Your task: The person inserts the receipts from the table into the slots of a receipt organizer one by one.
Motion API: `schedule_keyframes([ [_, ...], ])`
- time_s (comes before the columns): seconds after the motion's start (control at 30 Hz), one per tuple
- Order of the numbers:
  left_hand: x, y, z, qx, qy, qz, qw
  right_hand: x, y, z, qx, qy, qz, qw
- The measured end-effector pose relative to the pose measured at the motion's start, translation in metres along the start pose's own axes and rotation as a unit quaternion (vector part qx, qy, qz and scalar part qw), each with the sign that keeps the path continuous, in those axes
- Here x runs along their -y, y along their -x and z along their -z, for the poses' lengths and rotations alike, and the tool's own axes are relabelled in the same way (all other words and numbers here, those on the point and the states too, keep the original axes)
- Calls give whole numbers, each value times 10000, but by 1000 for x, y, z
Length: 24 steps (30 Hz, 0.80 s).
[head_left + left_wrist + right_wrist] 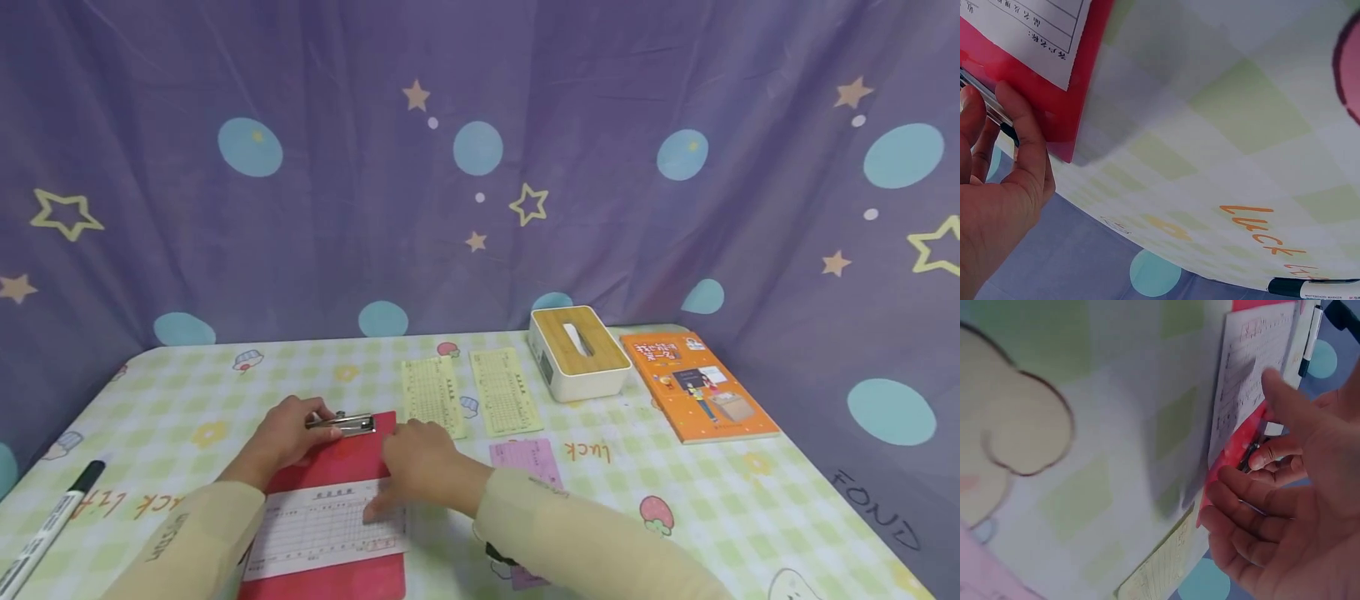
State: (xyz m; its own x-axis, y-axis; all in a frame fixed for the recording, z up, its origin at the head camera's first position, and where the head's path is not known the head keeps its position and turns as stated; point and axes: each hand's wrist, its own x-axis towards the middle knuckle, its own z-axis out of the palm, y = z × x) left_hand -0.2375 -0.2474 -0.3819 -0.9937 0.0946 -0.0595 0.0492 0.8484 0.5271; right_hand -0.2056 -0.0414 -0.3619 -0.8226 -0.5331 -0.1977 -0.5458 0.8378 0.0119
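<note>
A red clipboard point(330, 582) lies in front of me with a white printed form point(307, 533) across its lower half. My left hand point(283, 432) pinches the metal clip point(358, 424) at the board's top, thumb and fingers on either side of it in the left wrist view. Over the board's right edge is my right hand point(423, 467), its thumb reaching above the form. Seen from the right wrist, the fingers point(1244, 515) are loosely bent beside the board's edge, with nothing gripped in the palm.
Two yellow slips point(433, 396) lie beyond the board, and a pink slip point(528, 458) sits partly under my right forearm. A tissue box point(581, 354) and an orange book point(697, 387) stand at the back right. On the left rests a whiteboard marker point(52, 525).
</note>
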Motion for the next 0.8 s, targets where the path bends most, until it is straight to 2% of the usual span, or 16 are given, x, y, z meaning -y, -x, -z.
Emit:
schedule_keyframes([
  [0.1, 0, 1, 0, 2, 30, 16, 10000, -5, 7, -5, 132, -287, 43, 9995],
  [0.3, 0, 1, -2, 15, 56, 150, 9999, -10, 10, -15, 93, -966, 59, 9953],
  [0.4, 0, 1, -1, 55, 51, 203, 9998, -11, 7, -17, 141, -1544, -134, 9878],
  [0.6, 0, 1, 1, 101, -123, 180, 9997, -8, -1, -16, 157, -2603, -369, 9647],
  [0.67, 0, 1, 1, 82, -189, 112, 9997, -7, -5, -15, 72, -2730, -365, 9613],
  [0.8, 0, -1, 1, 12, -345, -39, 9994, -5, -13, -13, -114, -2748, -458, 9603],
])
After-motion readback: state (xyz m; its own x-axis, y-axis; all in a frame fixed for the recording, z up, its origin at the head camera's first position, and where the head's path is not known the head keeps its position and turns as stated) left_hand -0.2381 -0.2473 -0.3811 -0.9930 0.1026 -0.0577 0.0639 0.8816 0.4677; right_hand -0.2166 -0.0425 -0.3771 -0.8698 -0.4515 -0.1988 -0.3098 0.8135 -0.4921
